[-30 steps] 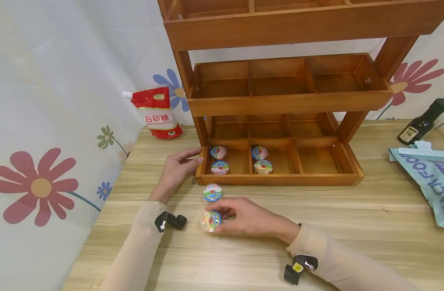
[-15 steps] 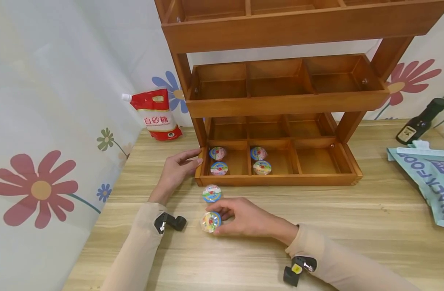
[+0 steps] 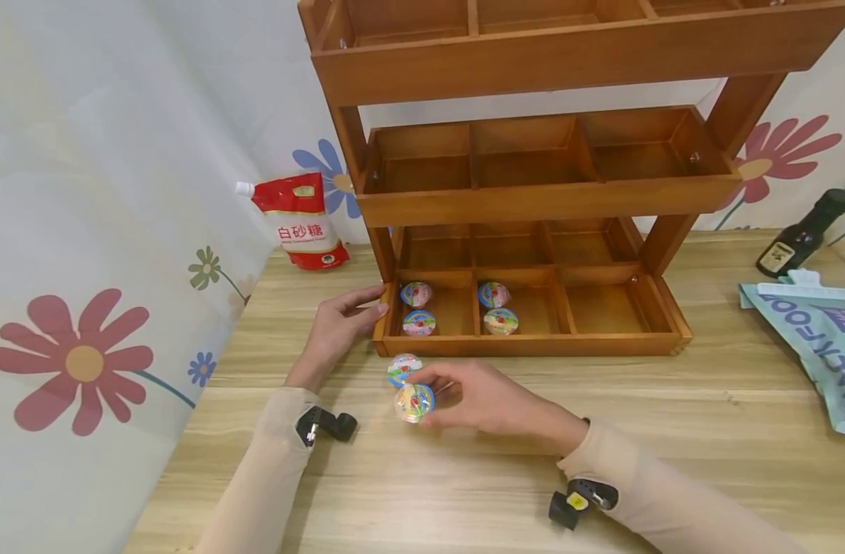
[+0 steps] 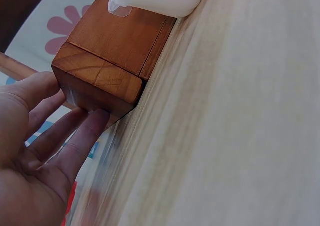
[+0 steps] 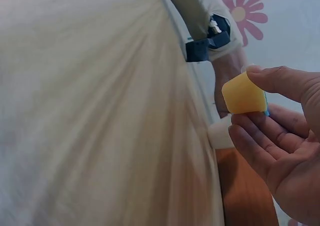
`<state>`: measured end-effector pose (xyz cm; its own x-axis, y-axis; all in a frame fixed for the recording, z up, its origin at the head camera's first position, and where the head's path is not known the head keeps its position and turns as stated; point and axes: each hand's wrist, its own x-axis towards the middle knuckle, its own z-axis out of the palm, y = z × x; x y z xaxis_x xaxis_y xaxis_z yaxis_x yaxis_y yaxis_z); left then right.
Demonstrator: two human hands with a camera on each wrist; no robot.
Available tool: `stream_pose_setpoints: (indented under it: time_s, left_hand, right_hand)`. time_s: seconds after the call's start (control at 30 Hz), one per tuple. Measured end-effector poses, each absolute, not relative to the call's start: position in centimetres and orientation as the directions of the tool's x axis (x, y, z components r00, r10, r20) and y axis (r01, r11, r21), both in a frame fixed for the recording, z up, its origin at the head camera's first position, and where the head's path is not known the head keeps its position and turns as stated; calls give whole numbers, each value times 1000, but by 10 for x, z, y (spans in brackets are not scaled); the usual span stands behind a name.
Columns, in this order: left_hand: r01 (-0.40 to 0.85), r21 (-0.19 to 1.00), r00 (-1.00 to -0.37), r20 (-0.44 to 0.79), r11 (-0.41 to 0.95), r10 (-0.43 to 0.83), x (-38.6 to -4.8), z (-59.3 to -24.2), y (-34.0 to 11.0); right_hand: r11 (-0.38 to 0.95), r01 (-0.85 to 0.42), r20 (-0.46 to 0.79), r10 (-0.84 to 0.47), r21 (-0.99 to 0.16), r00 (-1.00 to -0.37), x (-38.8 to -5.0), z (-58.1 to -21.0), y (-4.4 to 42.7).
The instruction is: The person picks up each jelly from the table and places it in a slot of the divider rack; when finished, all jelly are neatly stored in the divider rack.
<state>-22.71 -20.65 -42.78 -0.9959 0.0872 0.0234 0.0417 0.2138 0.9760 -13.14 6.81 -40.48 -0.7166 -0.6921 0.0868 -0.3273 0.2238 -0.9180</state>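
Note:
My right hand (image 3: pixel 481 400) pinches a jelly cup (image 3: pixel 414 403) between thumb and fingers. In the right wrist view this jelly cup (image 5: pixel 243 95) has a yellow body, and its bottom faces the camera. Just behind it, partly covered, a white jelly cup (image 3: pixel 402 369) sits on the table before the rack. My left hand (image 3: pixel 335 335) rests its fingertips against the left end of the wooden rack (image 3: pixel 533 345). In the left wrist view those fingers (image 4: pixel 80 141) lie nearly straight on the wood. Two jelly cups (image 3: pixel 419 323) lie in the bottom-left compartment, two more jelly cups (image 3: pixel 501 322) in the middle one.
A red and white sugar pouch (image 3: pixel 305 223) stands left of the rack. On the right are a dark bottle (image 3: pixel 803 235) and a light blue snack bag (image 3: pixel 817 338) with a white clip. The rack's upper tiers (image 3: pixel 547 201) overhang the bottom compartments.
My right hand has moved the yellow jelly cup up and slightly right, closer to the rack, so it now partly covers the white one. My left hand stays against the rack.

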Motion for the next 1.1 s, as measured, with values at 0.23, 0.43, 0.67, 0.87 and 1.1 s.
stream_pose_setpoints:
  time_s: [0.23,0.43,0.67,0.87,1.1]
  left_hand:
    - [36,976,-996,18,214,87,-227,-428,-206]
    - [35,976,-996,16,215,90,-228,-428,-207]
    - [35,972,-996,13,231,93,-229,-429,-207]
    - [27,972,-996,8,233,85,-229,-428,-207]
    - [29,973,-996,9,231,86,-227,-427,-207]
  right_hand:
    - [205,-362,141,-666,-909,-733,-139,-394,80]
    - [242,-373,153,-621,-896,-769,-147,-384,92]
    - [258,-346,144,-575,-902,-805,-157,-376,106]
    - [300,-381,170,-546,-875,-820,-167,-373,121]
    - [349,-331,124,-501,-877,-857,-177,-370,138]
